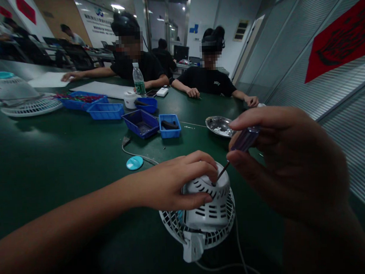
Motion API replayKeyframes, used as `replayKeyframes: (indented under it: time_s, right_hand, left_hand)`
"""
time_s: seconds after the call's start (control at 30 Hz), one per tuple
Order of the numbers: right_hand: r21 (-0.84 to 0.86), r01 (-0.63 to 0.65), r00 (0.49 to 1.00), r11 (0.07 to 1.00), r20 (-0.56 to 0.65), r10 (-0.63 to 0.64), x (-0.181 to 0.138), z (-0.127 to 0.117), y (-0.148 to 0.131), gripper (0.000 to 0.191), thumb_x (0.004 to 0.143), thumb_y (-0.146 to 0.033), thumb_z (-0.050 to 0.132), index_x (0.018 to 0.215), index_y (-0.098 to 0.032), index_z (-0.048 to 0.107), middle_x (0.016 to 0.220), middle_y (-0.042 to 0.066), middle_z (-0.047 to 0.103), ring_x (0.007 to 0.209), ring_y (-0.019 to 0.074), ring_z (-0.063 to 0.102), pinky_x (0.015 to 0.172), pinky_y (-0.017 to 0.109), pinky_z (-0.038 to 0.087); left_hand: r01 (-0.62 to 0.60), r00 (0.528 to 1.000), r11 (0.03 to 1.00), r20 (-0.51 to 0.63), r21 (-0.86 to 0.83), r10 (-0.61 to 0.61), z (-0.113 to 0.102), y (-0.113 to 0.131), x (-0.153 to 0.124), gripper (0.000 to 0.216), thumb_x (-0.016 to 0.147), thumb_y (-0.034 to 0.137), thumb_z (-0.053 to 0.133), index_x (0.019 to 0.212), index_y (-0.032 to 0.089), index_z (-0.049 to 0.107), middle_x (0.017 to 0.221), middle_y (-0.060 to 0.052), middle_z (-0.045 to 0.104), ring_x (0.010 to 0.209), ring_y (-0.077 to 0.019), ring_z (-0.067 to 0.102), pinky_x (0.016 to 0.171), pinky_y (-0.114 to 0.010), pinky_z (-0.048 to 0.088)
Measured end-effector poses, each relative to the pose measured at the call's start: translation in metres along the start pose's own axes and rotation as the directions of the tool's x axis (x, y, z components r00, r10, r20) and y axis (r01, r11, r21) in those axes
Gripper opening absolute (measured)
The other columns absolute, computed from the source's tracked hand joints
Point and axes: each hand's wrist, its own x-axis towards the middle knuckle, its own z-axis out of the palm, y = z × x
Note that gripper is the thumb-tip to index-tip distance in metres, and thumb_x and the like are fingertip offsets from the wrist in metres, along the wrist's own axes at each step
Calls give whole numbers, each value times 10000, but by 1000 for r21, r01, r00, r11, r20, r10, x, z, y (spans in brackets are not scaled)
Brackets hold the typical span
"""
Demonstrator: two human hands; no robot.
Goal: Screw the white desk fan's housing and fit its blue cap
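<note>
While our right hand (294, 161) pinched the screwdriver (245, 140) between thumb and fingers, its long axis slanted down and leftward to the back of the white fan (191, 218), grille-down on the desk (96, 156); our left hand (172, 183), nearer, held the housing with thumb and fingers parted, just beside the tip. Toward the desk's far edge, a blue tray (170, 134) held something dark (170, 125), and a metal bowl (211, 122) held white pieces (222, 132).

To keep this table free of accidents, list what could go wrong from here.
Held at a tilt, the screwdriver might slip on the fan and jab the left hand, which rests close to its tip. If the right hand presses hard, the fan could shift on the table. The loose cord beside it might also snag.
</note>
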Motion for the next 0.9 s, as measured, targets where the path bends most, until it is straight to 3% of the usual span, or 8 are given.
replayKeyframes:
  time_s: [0.1,0.17,0.27,0.37,0.57,0.77,0.9]
  right_hand:
    - [-8,36,999,999,-23,-37,0,-1,0,291,883,-192,766,1132,-268,637,969,-41,670,736,119,607,595,260,505]
    - [-20,41,999,999,-24,-42,0,-2,-2,311,890,-156,745,1165,-264,646,1009,-39,694,758,116,615,603,258,508]
    - [34,15,1000,999,7,-16,-1,-5,-6,378,913,-88,642,1251,-259,650,1103,-21,709,849,130,647,685,286,530]
    - [63,-22,1000,998,16,21,-1,-5,-7,409,903,-77,609,1257,-279,656,1065,-25,699,905,158,660,765,326,547]
    - [-9,27,999,1000,-21,-28,-1,-3,-4,322,888,-127,725,1167,-272,655,1123,-62,720,812,110,607,648,266,519]
    - [43,-11,999,999,31,10,-3,-6,-8,438,879,-80,603,1272,-268,649,1235,-22,714,969,164,652,819,327,545]
    - [1,-13,1000,1000,1,13,-2,-6,-7,359,886,-87,665,1187,-284,652,1114,-29,716,799,141,616,652,293,524]
  left_hand:
    - [-10,1000,1000,-10,10,10,0,0,0,262,965,247,676,1193,174,569,1297,-111,564,1111,-216,613,1004,-356,538]
    - [-9,1000,1000,-3,9,9,0,0,0,266,967,247,672,1200,172,569,1303,-112,558,1122,-215,609,1003,-352,537]
    - [0,1000,1000,8,-5,0,-1,1,1,255,965,237,669,1191,175,568,1303,-111,552,1128,-215,609,1011,-355,537]
    - [-6,1000,1000,3,-7,6,-1,1,1,244,962,236,674,1174,174,569,1296,-108,553,1125,-211,610,1018,-354,534]
    - [-6,1000,1000,-3,2,6,0,0,1,253,961,238,672,1185,185,567,1299,-110,565,1124,-219,613,1022,-368,534]
    - [-14,1000,1000,2,-6,14,0,0,0,244,966,236,669,1176,180,558,1283,-111,554,1142,-214,606,1020,-351,526]
    - [-10,1000,1000,6,-2,10,-1,1,0,266,966,236,672,1198,170,562,1290,-104,549,1137,-200,605,1016,-329,520]
